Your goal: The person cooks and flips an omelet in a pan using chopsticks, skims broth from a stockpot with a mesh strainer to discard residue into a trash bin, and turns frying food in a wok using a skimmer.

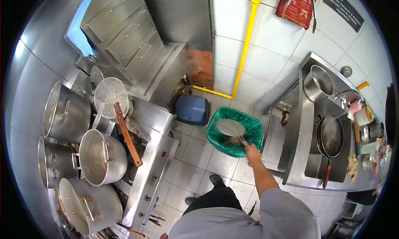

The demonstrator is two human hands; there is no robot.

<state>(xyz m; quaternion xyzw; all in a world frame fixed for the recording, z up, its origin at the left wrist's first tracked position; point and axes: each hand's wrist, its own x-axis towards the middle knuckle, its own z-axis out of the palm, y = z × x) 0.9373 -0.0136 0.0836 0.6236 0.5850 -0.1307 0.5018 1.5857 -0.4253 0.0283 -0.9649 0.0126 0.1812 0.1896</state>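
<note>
At the floor bin, your right hand (252,151) closes around the slim metal handle of a round, pale grey, long-handled utensil (228,127) (a strainer or skimmer, by its look), your arm stretched forward and down. The utensil's head lies within the mouth of the squarish bin lined with a green plastic bag (254,124), with loose brownish scraps (233,140) showing just beside it. To work well here, you would do best to hold the head low and fully inside the rim, so that loose bits fall into the bag rather than onto the pale square floor tiles (198,149). Short, firm wrist motions look safer than a wide swing; a steady grip should stop the head twisting, and a light touch should spare the plastic lining from snags. The head shows as a smooth-looking, pale oval, tilted, its surface too blurred for you to tell mesh from solid metal or to see what clings to it. Only a sliver of what appears to be your left hand (164,236) shows at the bottom edge; whether it grips anything, you cannot tell.
</note>
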